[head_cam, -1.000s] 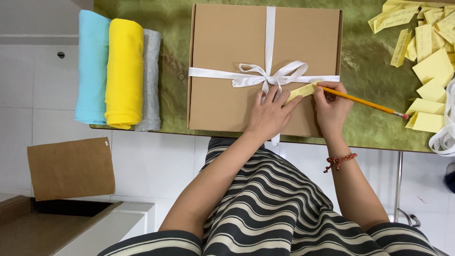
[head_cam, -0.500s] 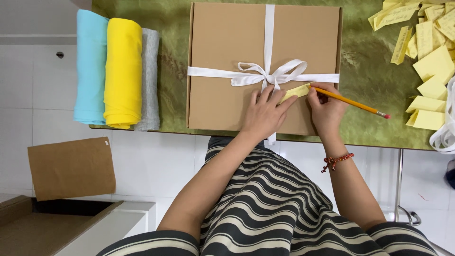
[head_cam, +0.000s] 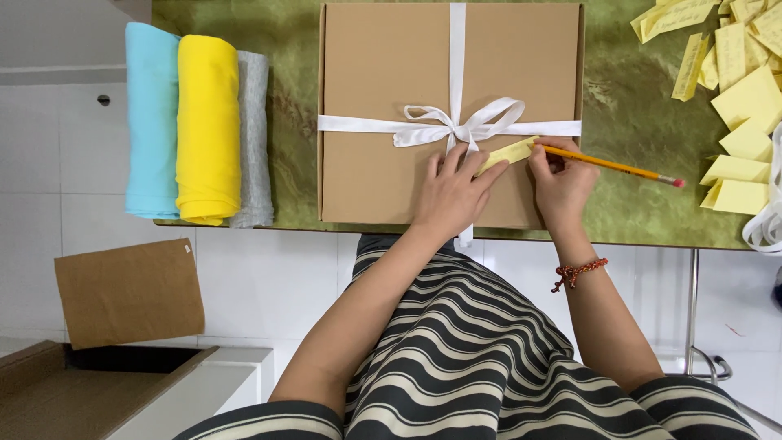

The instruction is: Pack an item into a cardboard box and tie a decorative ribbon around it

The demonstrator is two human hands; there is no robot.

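Observation:
A flat brown cardboard box (head_cam: 383,73) lies on the green table (head_cam: 627,187), tied with a white ribbon (head_cam: 456,122) in a bow. My left hand (head_cam: 452,195) rests on the box lid and presses down a small yellow paper note (head_cam: 507,153) with its fingers. My right hand (head_cam: 562,183) grips a yellow pencil (head_cam: 611,165) with a pink eraser end, its tip on the note.
Three rolled cloths, light blue (head_cam: 151,122), yellow (head_cam: 208,130) and grey (head_cam: 254,138), lie at the table's left end. Several yellow paper notes (head_cam: 737,90) are scattered at the right. A brown cardboard piece (head_cam: 130,293) and an open box (head_cam: 73,391) sit lower left.
The pencil has swung slightly, its eraser end moving up and left, while my right hand shifted a little on the note. My left hand has kept its place.

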